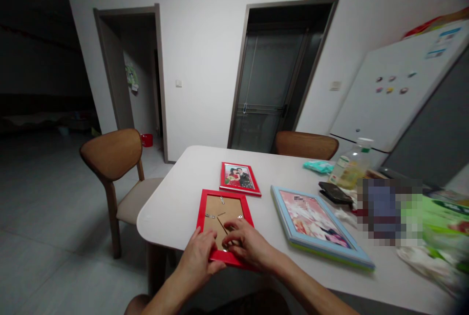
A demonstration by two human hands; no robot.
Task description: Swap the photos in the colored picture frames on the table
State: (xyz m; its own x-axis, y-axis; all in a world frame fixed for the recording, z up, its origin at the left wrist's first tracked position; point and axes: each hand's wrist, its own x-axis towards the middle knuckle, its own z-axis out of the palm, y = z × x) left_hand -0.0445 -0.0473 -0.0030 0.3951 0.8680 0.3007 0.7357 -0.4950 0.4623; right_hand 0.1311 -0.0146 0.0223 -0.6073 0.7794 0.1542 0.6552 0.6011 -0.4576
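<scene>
A red picture frame (202, 207) lies face down at the table's near edge, its brown backing board and small metal clips showing. My left hand (200, 251) grips its lower left corner, thumb at the near edge and fingers over the back. Over the lower right part of the backing is my right hand (249, 244), its fingers bent and curled near the bottom clip; whether they pinch anything is hidden. Just beyond lies a second red frame (240, 178), face up with a photo of two people. To the right rests a light blue frame (315, 224) with a pink-toned photo.
The white table (168, 207) has rounded corners. On its right side are a bottle (350, 166), a teal packet (318, 166), a black wallet-like item (335, 193) and green plastic bags (436, 222). Wooden chairs (113, 154) stand left and behind.
</scene>
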